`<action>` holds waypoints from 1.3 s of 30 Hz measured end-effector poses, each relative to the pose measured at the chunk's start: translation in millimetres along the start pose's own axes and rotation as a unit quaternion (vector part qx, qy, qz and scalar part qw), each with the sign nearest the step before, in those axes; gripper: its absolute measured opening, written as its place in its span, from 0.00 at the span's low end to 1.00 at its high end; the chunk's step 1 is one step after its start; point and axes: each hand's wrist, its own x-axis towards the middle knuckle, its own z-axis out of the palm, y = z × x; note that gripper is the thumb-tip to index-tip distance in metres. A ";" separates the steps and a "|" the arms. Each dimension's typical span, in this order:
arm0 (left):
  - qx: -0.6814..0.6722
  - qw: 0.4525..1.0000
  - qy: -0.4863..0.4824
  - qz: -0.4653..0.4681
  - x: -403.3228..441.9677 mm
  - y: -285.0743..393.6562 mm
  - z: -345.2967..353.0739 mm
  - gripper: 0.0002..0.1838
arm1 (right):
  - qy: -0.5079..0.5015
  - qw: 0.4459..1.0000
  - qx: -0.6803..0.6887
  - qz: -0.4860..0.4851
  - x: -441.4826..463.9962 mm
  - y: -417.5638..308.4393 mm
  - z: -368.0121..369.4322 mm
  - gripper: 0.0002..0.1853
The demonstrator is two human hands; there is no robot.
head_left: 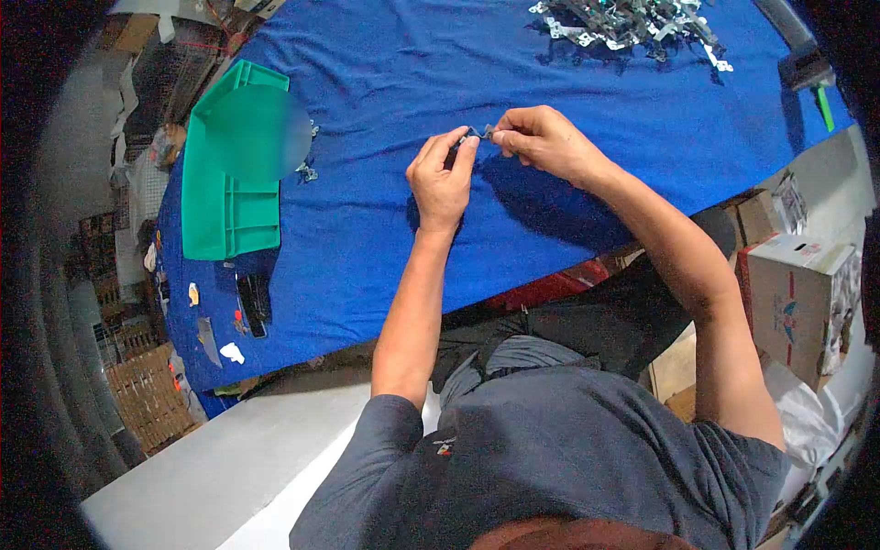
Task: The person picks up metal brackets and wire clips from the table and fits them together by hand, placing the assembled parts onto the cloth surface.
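Over the blue cloth [367, 275], my left hand [442, 183] pinches a small dark metal part [475, 134] between thumb and fingertips. From the other side my right hand [550, 145] grips the right end of the same piece, its fingers closed. The part is too small to make out its exact kind. A heap of similar small silver and dark metal parts [632, 26] lies on the far side of the table. A few more small metal parts [308, 171] rest beside the green bin at the left.
The green plastic bin [234, 220] stands at the left, partly covered by a blurred patch. Near the left edge lie a black object [251, 305] and white scraps [233, 353]. A cardboard box [779, 302] stands beyond the table's right side.
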 end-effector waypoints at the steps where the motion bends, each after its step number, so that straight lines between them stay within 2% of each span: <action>1: 0.002 1.000 0.005 0.021 0.1 -1.6 0.7 0.09 | -0.003 1.000 -0.005 -0.001 1.5 4.0 -0.2 0.13; 3: 0.003 0.999 0.003 0.034 0.0 -0.3 0.6 0.09 | -0.004 1.000 -0.011 -0.003 2.8 8.9 -1.4 0.12; 5: 0.005 0.999 0.003 0.046 -0.4 0.3 0.0 0.10 | 0.035 0.986 -0.134 -0.089 2.8 11.2 -1.8 0.10; 8: 0.031 0.998 0.001 0.054 -1.1 -0.7 -0.3 0.12 | 0.055 0.978 -0.173 -0.102 1.5 9.7 -1.0 0.10; 12: 0.038 0.997 -0.008 0.061 -0.8 -2.0 -0.1 0.12 | 0.043 0.988 -0.132 -0.061 1.1 9.1 0.5 0.09; 14: 0.038 0.998 -0.008 0.056 -1.2 -0.2 -0.2 0.12 | 0.032 0.999 -0.016 -0.013 1.0 10.4 1.5 0.09; 18: 0.061 0.993 -0.024 0.099 -0.2 3.3 -0.5 0.12 | 0.028 1.000 -0.006 -0.003 0.1 1.3 0.5 0.10; 20: 0.067 0.991 -0.037 0.111 -0.4 2.9 -0.6 0.11 | 0.009 0.993 -0.114 -0.017 0.2 -1.6 -2.3 0.11; 21: 0.073 0.991 -0.030 0.107 0.3 2.6 0.3 0.11 | -0.001 0.993 -0.114 -0.021 1.7 1.5 -2.3 0.11; 23: 0.048 0.992 -0.037 0.111 0.6 -0.1 0.3 0.11 | 0.085 0.971 -0.160 -0.154 6.6 14.1 0.2 0.11; 24: 0.061 0.987 -0.033 0.148 2.1 -1.2 -0.2 0.10 | 0.084 0.986 -0.057 -0.132 9.0 10.8 2.5 0.10; 27: 0.075 0.987 -0.032 0.141 -0.5 0.7 0.8 0.10 | 0.084 0.995 0.030 -0.039 5.0 -1.1 -9.7 0.10; 29: 0.073 0.992 -0.010 0.103 0.4 -0.9 0.5 0.10 | 0.066 0.996 0.056 0.012 3.3 -5.1 -13.4 0.09; 31: 0.058 0.994 0.023 0.092 0.2 -5.4 2.1 0.10 | 0.044 0.998 0.048 0.010 2.6 -7.4 -10.9 0.09; 35: 0.029 0.999 0.028 0.026 -1.1 -8.0 -3.9 0.10 | 0.034 0.998 0.020 0.043 0.0 -8.7 -3.3 0.10; 39: 0.009 1.000 -0.004 -0.024 -0.8 -1.7 -2.7 0.10 | 0.017 0.998 -0.043 -0.032 1.3 1.4 -4.1 0.11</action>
